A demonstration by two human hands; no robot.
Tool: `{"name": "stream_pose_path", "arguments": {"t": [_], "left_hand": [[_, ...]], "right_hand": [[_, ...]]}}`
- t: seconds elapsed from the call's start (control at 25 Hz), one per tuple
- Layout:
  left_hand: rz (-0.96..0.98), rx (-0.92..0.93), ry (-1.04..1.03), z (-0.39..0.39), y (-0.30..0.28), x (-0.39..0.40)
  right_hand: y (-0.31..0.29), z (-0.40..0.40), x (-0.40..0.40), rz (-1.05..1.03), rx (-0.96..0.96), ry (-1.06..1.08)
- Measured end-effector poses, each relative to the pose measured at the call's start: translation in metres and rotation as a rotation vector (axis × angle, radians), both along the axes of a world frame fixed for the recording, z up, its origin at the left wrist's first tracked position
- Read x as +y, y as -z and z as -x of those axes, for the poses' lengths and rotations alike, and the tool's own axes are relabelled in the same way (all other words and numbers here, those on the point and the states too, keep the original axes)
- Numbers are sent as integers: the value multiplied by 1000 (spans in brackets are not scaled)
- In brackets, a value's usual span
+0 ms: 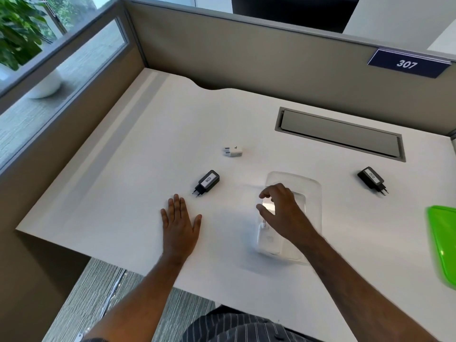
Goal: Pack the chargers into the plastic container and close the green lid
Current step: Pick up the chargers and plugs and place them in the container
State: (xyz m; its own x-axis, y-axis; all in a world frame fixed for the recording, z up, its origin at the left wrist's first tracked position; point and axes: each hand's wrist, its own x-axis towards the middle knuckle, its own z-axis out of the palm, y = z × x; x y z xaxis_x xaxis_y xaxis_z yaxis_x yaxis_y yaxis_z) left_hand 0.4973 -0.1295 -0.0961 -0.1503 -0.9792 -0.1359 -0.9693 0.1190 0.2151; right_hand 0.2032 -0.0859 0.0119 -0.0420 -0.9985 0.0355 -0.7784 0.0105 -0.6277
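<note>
White desk [138,169]. Clear rectangular plastic container [312,193] sits open near the front edge, a white charger [269,239] lying inside its near end. Right hand [278,208] hovers over the container, fingers curled and spread, gripping nothing. Left hand [180,220] flat on the desk, fingers together, empty. Outside the container: black charger labelled 026 [207,182] just beyond the left hand, small white plug charger [233,151] further back, black charger labelled 200 [371,178] well right. Translucent green lid [444,243] at the right edge, off the container.

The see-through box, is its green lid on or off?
Off. The green lid lies on the desk to the right, apart from the clear box, whose top is open under the right hand.
</note>
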Motion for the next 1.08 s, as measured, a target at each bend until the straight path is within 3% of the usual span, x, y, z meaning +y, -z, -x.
{"name": "stream_pose_path", "arguments": {"t": [0.24,0.52,0.8,1.08], "left_hand": [[31,3,8,-12,8,-6],[26,20,-17,-14,14,-7],[44,49,-31,-16,20,-7],[46,57,-36,-17,23,-9]], "right_hand": [[-5,-39,-53,-1,92,-139],[14,-81,-110,-140,194,-298],[39,-108,-146,-142,475,-411],[53,-113,-161,-129,435,-484]]}}
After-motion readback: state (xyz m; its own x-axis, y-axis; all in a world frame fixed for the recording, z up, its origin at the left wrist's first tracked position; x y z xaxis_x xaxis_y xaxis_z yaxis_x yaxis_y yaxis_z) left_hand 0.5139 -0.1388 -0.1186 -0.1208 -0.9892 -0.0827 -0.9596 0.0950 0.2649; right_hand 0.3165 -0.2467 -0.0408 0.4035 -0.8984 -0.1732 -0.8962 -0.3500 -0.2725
